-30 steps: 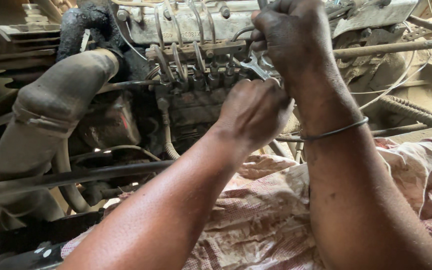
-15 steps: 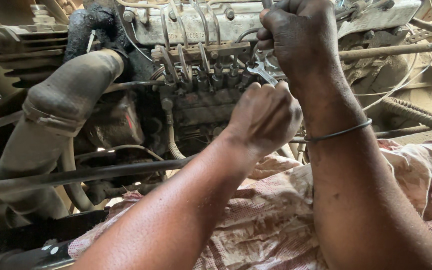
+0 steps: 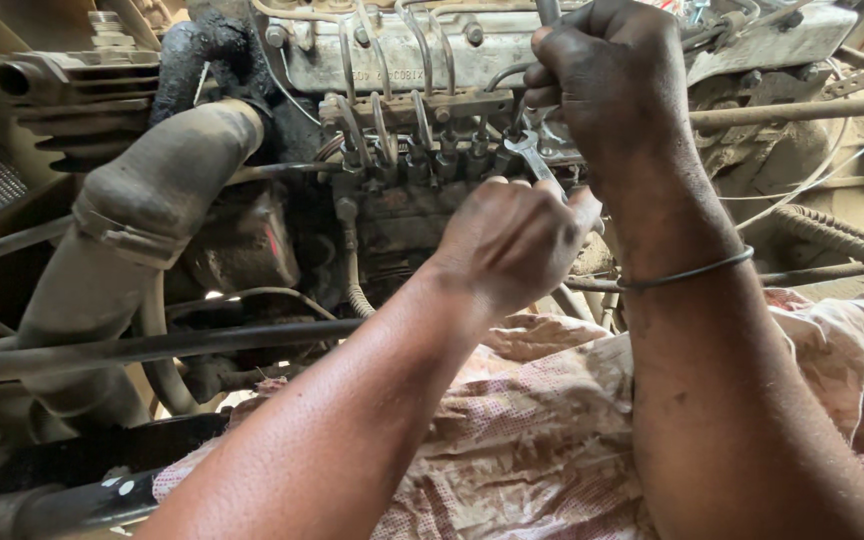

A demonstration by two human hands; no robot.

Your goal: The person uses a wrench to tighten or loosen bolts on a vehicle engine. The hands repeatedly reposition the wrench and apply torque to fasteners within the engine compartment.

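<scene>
The left hand [image 3: 512, 240] is gripping the shank of an open-ended spanner [image 3: 530, 158], whose head is sitting just above its knuckles on a fitting at the end of the row of injector pipes [image 3: 392, 130]. The right hand [image 3: 617, 85], just above and to the right, is clenching around a metal pipe [image 3: 548, 12]. Keeping the spanner head square on the nut should prevent slipping; whether it is fully seated is hard to tell. Both forearms are reaching forward, wrists nearly straight, over a patterned cloth [image 3: 552, 440].
</scene>
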